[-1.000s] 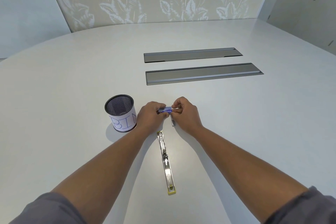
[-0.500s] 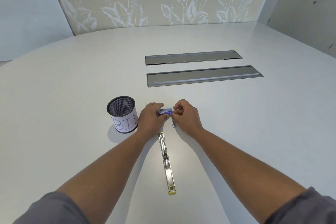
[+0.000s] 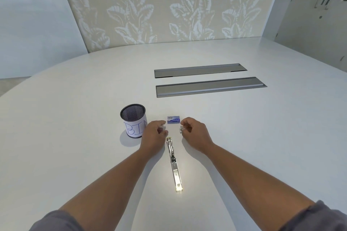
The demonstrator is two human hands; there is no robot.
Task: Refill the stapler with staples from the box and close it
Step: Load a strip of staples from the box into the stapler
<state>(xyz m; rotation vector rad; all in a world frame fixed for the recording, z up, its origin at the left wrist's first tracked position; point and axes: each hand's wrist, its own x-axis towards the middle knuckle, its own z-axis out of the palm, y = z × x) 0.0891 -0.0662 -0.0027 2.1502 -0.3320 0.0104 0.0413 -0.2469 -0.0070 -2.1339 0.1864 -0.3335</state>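
Note:
The stapler (image 3: 173, 163) lies opened out flat on the white table (image 3: 75, 137), a long metal strip with a yellow near end, between my forearms. The small blue staple box (image 3: 173, 120) rests on the table just beyond its far tip. My left hand (image 3: 153, 137) hovers left of the box with its fingers loosely apart and holds nothing. My right hand (image 3: 194, 133) is to the right of the box, fingers curled. A short strip of staples (image 3: 181, 129) lies on the table at its fingertips.
A black mesh cup (image 3: 133, 120) with a paper label marked "BIN" stands left of my left hand. Two long grey cable hatches (image 3: 210, 86) are set into the table farther back. A leaf-patterned wall stands behind the table.
Both hands held the blue box between them; they have let it go and drawn back, and it now rests on the table. The staple strip and stapler have not moved.

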